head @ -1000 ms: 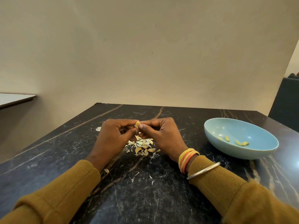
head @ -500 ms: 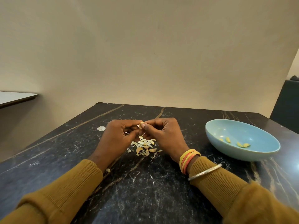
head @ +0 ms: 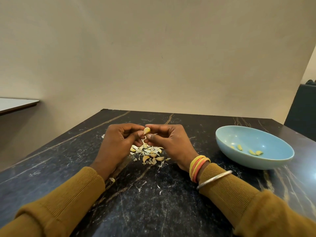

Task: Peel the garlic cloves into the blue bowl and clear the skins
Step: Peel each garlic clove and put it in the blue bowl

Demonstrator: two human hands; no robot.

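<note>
A pale yellow garlic cloveclove [head: 146, 130] is pinched between the fingertips of my left hand [head: 118, 144] and my right hand [head: 168, 142], held a little above the table. Right under the hands lies a heap of unpeeled cloves and white skins [head: 148, 154]. The blue bowl [head: 273, 161] stands to the right of my right hand, with several peeled cloves [head: 248, 150] lying in it.
The dark marble table [head: 153, 202] carries stray skin flakes, one near my left wrist [head: 112, 180] and one beyond my left hand [head: 103, 136]. A beige wall rises behind the table's far edge. A white tabletop [head: 15, 104] is at far left, a dark seat [head: 304, 108] at far right.
Both hands have shifted slightly right and the fingers have opened a little around the clove, so more of it shows. The heap and the bowl's contents look the same.
</note>
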